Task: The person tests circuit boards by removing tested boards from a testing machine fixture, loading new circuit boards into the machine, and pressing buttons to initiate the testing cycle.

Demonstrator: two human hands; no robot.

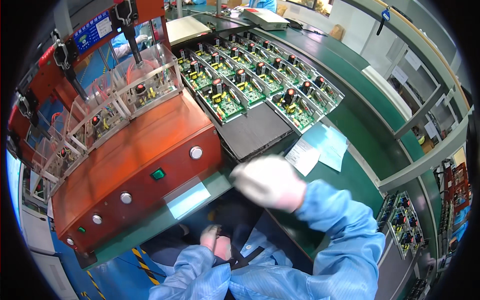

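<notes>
My right hand (267, 182), in a white glove and blue sleeve, is raised over the bench edge just in front of a black mat (255, 131). It is smeared by motion, so its fingers cannot be made out. Down by my lap is my left hand (215, 239), also gloved, with its fingers bunched and partly hidden. Beyond the mat stand rows of green circuit boards (225, 106) with black capacitors and yellow parts. To the left is a red test fixture (135, 150) with round silver buttons, a green switch (158, 173) and several boards under clear covers.
Paper sheets (302, 156) lie right of the mat, and a pale blue label (188, 200) is on the bench edge by the fixture. Toggle clamps (65, 55) rise at the left. A metal frame (415, 165) curves along the right, near another rack of boards (404, 225).
</notes>
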